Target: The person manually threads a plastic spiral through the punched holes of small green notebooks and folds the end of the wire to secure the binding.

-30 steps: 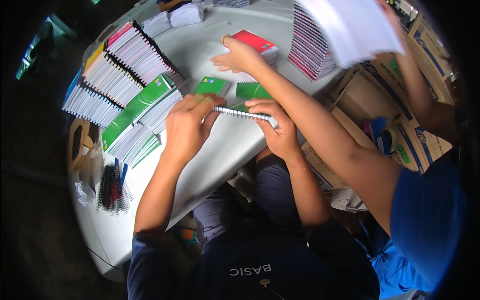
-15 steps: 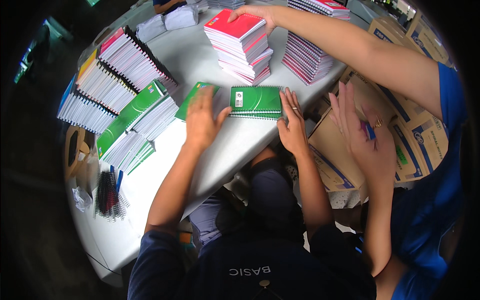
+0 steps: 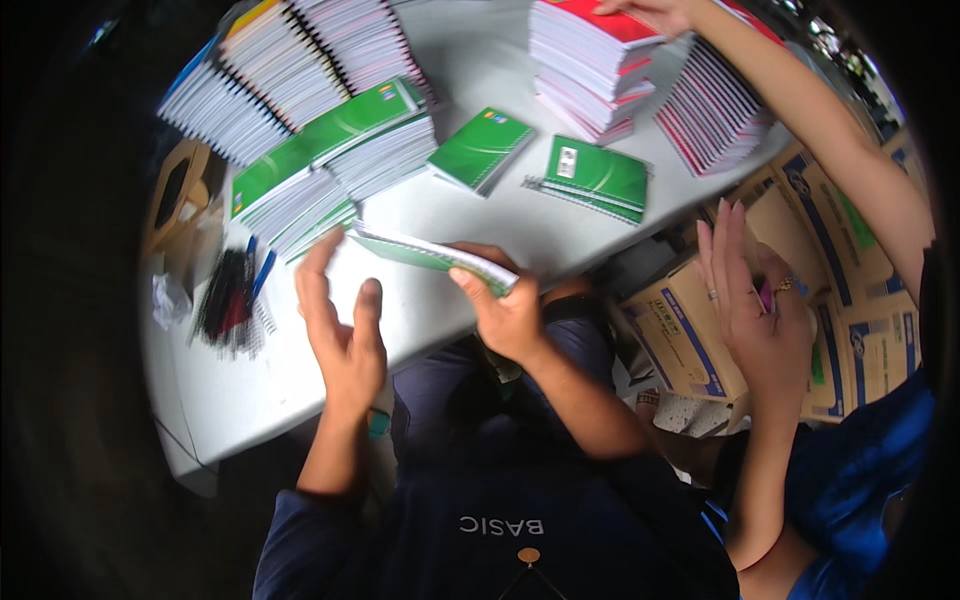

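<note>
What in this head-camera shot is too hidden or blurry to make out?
- Green notebook held by the right hand: seen edge-on, cover design unreadable.
- Left hand: motion-blurred, contact with the notebook unclear.
- Dark bundle near the table's left edge: smeared, maybe pens.
- Red-topped stack: cut off by the top edge.

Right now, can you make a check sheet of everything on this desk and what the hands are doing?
Surface: white table, crowded at the far side.
Job's things: green spiral notebook held tilted above the near edge.
Clutter: two green notebooks lying flat, notebook stacks, pens.
Grippers: right hand pinches the notebook; left hand open at its other end.
Cables: nothing seen.
Surroundings: cardboard boxes, another person's hand.
</note>
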A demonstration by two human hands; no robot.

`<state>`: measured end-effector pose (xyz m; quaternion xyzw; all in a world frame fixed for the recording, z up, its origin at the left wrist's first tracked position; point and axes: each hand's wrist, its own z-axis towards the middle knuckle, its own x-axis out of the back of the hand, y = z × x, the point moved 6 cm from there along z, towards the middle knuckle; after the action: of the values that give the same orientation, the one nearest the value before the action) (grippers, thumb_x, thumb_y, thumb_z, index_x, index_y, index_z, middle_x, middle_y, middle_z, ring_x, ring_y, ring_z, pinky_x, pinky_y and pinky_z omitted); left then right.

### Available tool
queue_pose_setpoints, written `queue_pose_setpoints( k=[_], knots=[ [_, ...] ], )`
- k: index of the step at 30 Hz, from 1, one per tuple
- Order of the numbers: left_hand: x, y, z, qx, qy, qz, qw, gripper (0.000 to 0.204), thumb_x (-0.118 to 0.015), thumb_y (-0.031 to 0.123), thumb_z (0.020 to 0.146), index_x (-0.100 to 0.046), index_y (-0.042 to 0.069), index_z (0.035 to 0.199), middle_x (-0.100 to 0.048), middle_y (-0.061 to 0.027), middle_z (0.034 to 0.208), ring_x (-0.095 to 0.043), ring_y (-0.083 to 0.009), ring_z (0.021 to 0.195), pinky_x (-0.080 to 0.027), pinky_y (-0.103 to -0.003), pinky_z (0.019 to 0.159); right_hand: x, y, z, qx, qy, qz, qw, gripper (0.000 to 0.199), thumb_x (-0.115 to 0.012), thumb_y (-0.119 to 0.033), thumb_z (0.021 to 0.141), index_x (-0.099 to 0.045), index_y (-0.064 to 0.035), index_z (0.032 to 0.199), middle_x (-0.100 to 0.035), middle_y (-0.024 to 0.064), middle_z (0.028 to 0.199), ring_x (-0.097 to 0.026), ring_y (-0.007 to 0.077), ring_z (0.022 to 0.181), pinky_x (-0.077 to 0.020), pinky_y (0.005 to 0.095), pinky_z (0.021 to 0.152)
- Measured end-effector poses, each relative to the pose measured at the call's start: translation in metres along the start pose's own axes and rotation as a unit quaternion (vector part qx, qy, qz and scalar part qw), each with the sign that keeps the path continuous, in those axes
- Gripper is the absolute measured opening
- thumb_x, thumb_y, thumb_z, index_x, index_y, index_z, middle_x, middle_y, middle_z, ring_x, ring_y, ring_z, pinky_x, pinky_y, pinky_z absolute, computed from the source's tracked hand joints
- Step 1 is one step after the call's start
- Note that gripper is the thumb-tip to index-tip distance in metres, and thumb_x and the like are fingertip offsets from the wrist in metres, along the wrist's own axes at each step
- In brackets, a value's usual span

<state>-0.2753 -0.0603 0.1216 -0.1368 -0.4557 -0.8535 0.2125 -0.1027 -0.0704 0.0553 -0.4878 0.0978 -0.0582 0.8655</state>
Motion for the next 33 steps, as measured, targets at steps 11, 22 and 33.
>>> queue_pose_setpoints(
  k=[11,22,33],
  knots=[
    [0.011,-0.117,0.01,0.002,-0.12,0.253,0.96,0.046,-0.063,0.003,0.072,-0.052,0.01,0.116,-0.059,-0.0148,0.098,-0.055,-0.0328,0.096,-0.044,-0.042,0.082,-0.02,0.046,0.01,-0.23,-0.217,0.009,0.949,0.025,-0.06,-0.003,0.086,-0.061,0.0049,0.11,-0.065,0.0097,0.103,-0.057,0.0107,0.096,-0.0443,0.0256,0.088],
    [0.133,-0.155,0.048,0.137,0.157,0.377,0.902,0.024,-0.064,0.03,0.084,-0.067,0.007,0.092,-0.064,-0.0108,0.087,-0.064,-0.028,0.079,-0.049,-0.037,0.069,-0.021,0.039,0.024,-0.075,-0.22,0.072,0.97,0.03,-0.057,0.001,0.086,-0.06,-0.0001,0.116,-0.064,0.009,0.111,-0.057,0.0123,0.103,-0.0424,0.0261,0.092],
    [0.041,-0.111,0.027,-0.037,-0.077,0.204,0.975,0.021,-0.061,0.018,0.084,-0.062,0.005,0.1,-0.064,-0.0131,0.092,-0.06,-0.0313,0.083,-0.046,-0.038,0.075,-0.015,0.047,0.017,-0.148,-0.201,0.029,0.968,0.028,-0.06,-0.004,0.087,-0.06,0.0045,0.113,-0.065,0.0079,0.106,-0.056,0.0104,0.097,-0.044,0.0248,0.088]
  ],
)
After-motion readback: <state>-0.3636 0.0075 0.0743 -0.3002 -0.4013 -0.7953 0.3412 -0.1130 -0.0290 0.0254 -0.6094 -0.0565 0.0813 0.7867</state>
